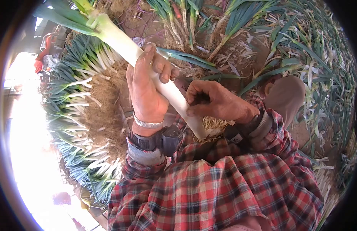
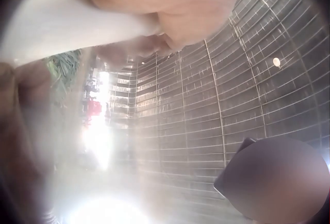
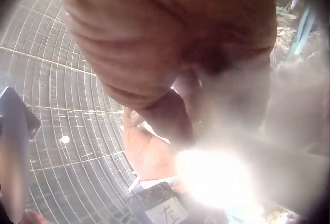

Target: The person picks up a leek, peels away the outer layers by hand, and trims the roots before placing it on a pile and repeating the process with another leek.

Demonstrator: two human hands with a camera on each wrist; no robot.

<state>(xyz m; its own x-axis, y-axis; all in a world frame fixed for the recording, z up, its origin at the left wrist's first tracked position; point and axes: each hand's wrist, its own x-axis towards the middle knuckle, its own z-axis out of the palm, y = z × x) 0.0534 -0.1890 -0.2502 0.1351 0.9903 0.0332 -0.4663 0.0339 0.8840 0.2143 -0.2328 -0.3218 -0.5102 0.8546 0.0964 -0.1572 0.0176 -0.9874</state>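
Observation:
A thick green onion (image 1: 172, 94) slants across the head view, green leaves at upper left and stringy roots (image 1: 217, 125) low near the lap. My left hand (image 1: 145, 86) grips its white stalk around the middle, fingers wrapped over the top. Lower down, near the root end, my right hand (image 1: 222, 98) pinches at the side of the stalk with bent fingers and thumb. In the left wrist view the pale stalk (image 2: 67, 25) passes under the left hand (image 2: 191, 7). The right hand (image 3: 165, 38) fills much of the right wrist view, hiding its fingertips' contact.
At left, many green onions (image 1: 76, 104) lie in a curved pile, roots inward. More unpeeled ones (image 1: 186, 23) lie on the ground ahead. Stripped leaves (image 1: 321, 77) heap at the right. A wire mesh (image 2: 206, 100) shows in the wrist views. My bent knee (image 1: 288, 94) is at right.

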